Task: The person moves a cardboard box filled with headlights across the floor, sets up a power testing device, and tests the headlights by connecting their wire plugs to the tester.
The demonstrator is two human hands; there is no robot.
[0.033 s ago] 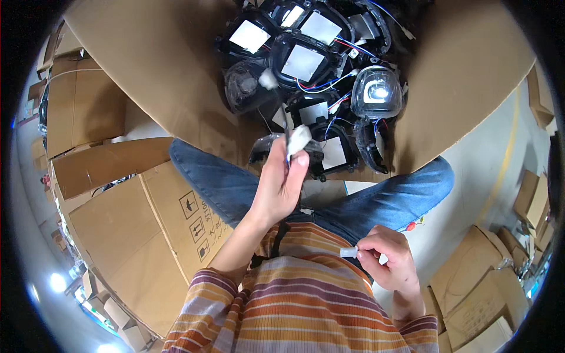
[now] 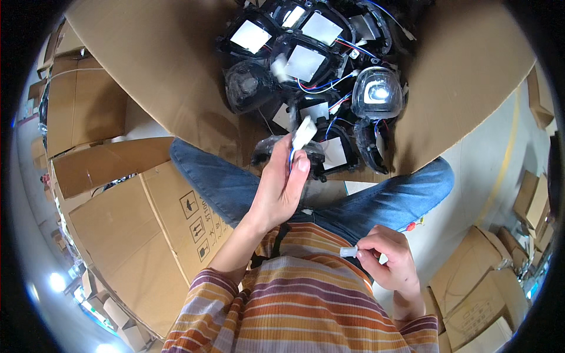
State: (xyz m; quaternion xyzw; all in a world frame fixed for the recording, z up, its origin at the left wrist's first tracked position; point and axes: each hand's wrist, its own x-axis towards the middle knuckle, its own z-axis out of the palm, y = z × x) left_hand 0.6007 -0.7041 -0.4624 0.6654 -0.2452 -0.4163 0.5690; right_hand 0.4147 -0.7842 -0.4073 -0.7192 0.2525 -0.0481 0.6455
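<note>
My left hand (image 2: 278, 189), over the near edge of an open carton, pinches a white plug connector (image 2: 304, 133) between thumb and fingers. Blue and white wires run from the connector into the grip. A second white piece (image 2: 280, 69), smeared by motion, hangs in front of the lamp units beyond that hand; a blurred dark strand seems to lead towards it. Close to my striped shirt, my right hand (image 2: 388, 256) is closed on a small, pale, translucent sleeve-like piece (image 2: 348, 252), held at its end by thumb and forefinger.
Several black lamp units (image 2: 302, 62) with white labels and coloured wires fill the carton (image 2: 471, 88). One clear-lensed lamp (image 2: 377, 93) reflects light. A closed carton (image 2: 123, 223) stands at my left, more cartons (image 2: 482, 288) at the right. My knees flank the open carton.
The connector in my left hand has tipped slightly up and right. The blurred white piece beyond it has swung up and right. My right hand has not visibly moved.
</note>
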